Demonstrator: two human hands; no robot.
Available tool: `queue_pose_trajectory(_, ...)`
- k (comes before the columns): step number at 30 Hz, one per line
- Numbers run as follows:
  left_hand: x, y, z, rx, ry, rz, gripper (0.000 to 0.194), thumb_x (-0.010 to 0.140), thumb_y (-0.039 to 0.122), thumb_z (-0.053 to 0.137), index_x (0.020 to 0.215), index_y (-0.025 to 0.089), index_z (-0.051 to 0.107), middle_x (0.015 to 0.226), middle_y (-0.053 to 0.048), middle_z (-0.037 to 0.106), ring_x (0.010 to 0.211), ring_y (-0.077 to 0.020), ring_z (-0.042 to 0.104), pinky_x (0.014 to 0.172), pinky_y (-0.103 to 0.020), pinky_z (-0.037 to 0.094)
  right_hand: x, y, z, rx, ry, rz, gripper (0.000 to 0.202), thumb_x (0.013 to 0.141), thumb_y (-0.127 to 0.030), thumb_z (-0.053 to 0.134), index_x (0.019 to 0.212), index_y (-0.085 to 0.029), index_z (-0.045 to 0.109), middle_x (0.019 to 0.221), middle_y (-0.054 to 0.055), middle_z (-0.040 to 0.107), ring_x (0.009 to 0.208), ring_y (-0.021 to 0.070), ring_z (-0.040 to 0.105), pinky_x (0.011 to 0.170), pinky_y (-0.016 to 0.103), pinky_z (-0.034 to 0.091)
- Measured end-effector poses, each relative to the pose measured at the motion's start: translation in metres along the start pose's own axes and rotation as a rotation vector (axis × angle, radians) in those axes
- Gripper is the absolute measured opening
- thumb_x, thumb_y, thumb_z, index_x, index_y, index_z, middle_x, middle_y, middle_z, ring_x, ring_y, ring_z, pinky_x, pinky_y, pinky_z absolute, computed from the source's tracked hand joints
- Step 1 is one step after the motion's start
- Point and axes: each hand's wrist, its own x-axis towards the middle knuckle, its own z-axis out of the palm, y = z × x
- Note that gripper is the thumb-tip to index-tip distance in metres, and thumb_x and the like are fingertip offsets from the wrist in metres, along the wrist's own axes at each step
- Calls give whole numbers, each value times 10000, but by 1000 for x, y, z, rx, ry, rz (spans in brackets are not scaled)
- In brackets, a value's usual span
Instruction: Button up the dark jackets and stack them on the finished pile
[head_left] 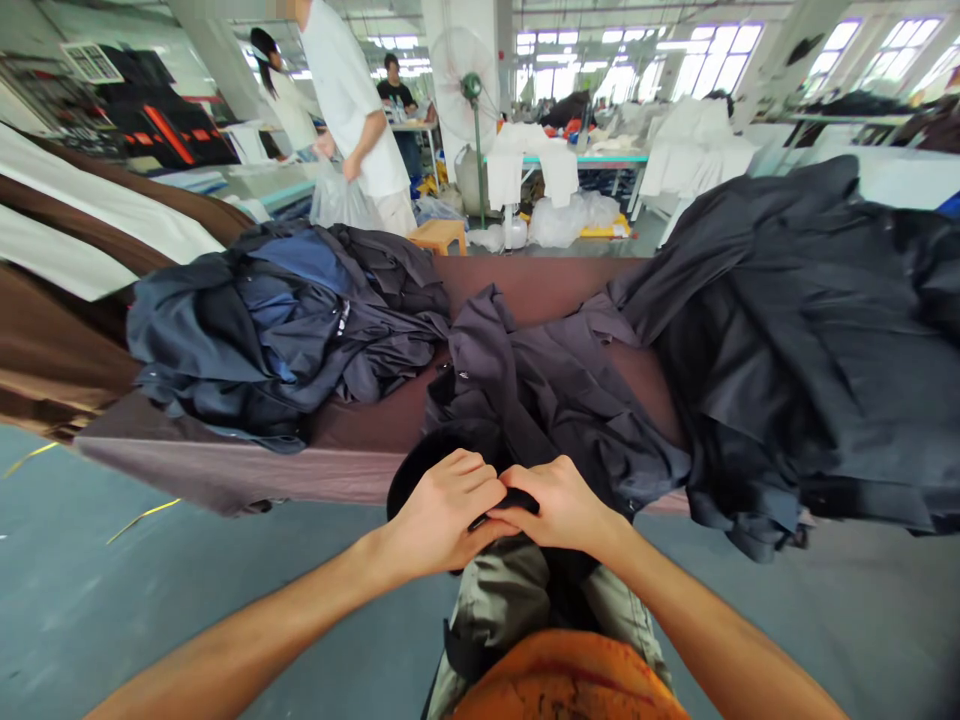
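Slanting inward, both forearms (285,608) end in hands (448,505) curled close together, knuckles up, gripping black cloth (519,500).

Dark grey garment (544,375), black fabric (420,465), brown table cover (562,285), navy heap (214,330) with blue patches

The grip of the left hand (450,510) and the right hand (566,505) covers part of the black cloth (520,500), and some fingertips are out of sight. Much of the worktop (551,285) lies hidden under garments. The dark pile (795,350) runs off the right edge, the brown-and-white cloth (67,215) off the left. The bottom edge cuts the orange item (570,680). White marks (343,318) on the bluish heap (217,320) are too small to read.
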Motion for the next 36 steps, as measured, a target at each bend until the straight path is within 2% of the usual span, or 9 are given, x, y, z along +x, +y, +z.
queue_pose_trajectory(4, 1, 0, 5, -71, -12, -2, 288, 957, 338, 576, 736, 173, 492, 698, -13, 524, 676, -165, 422, 626, -317, 327, -2, 3, 3, 168, -4, 18, 375, 975, -495, 517, 796, -168, 562, 637, -11, 594, 569, 112, 552, 552, 232, 297)
queue_pose_trajectory(9, 2, -1, 6, -117, -50, 24, 283, 951, 313, 582, 728, 174, 478, 705, -12, 509, 681, -164, 411, 625, -316, 323, -1, 6, 7, 473, -7, 126, 389, 883, -489, 654, 695, -173, 527, 598, -58, 471, 542, 76, 380, 538, 206, 306)
queue_pose_trajectory(14, 1, -2, 11, -53, 0, 14, 263, 952, 313, 584, 750, 166, 500, 710, -20, 518, 694, -169, 415, 630, -318, 324, 4, 2, 6, 625, 17, 225, 409, 831, -496, 712, 661, -158, 558, 595, -50, 510, 557, 79, 406, 534, 200, 333)
queue_pose_trajectory(20, 0, -1, 14, -34, 71, -38, 286, 963, 289, 564, 722, 178, 459, 683, -11, 481, 677, -164, 402, 608, -311, 321, 4, 2, 10, 586, 85, 258, 394, 847, -486, 701, 662, -148, 616, 591, -33, 562, 548, 83, 450, 544, 209, 349)
queue_pose_trajectory(27, 5, -1, 6, -78, -24, -49, 271, 947, 295, 585, 743, 187, 444, 701, -5, 493, 686, -168, 419, 624, -316, 342, 2, 3, 11, 502, 134, 227, 433, 856, -494, 695, 618, -150, 583, 556, -46, 512, 525, 72, 405, 525, 216, 314)
queue_pose_trajectory(31, 10, -3, -9, -37, -175, -51, 125, 932, 260, 607, 898, 170, 528, 825, -26, 566, 767, -185, 476, 693, -321, 381, 1, 1, -2, 456, 157, 216, 486, 915, -475, 622, 571, -151, 507, 532, -59, 413, 520, 66, 335, 514, 221, 274)
queue_pose_trajectory(33, 8, -3, -15, -53, -252, -34, 81, 931, 223, 610, 970, 179, 555, 860, -20, 586, 779, -179, 497, 691, -308, 376, -1, -4, -11, 455, 103, 214, 458, 956, -436, 561, 601, -149, 526, 543, -58, 413, 525, 67, 340, 525, 219, 281)
queue_pose_trajectory(36, 0, 0, -23, -102, -297, -17, 49, 937, 225, 611, 951, 197, 574, 810, -2, 582, 739, -162, 511, 646, -291, 350, -6, -11, -22, 474, -61, 206, 343, 962, -390, 560, 720, -152, 602, 637, -37, 533, 588, 80, 443, 580, 213, 328)
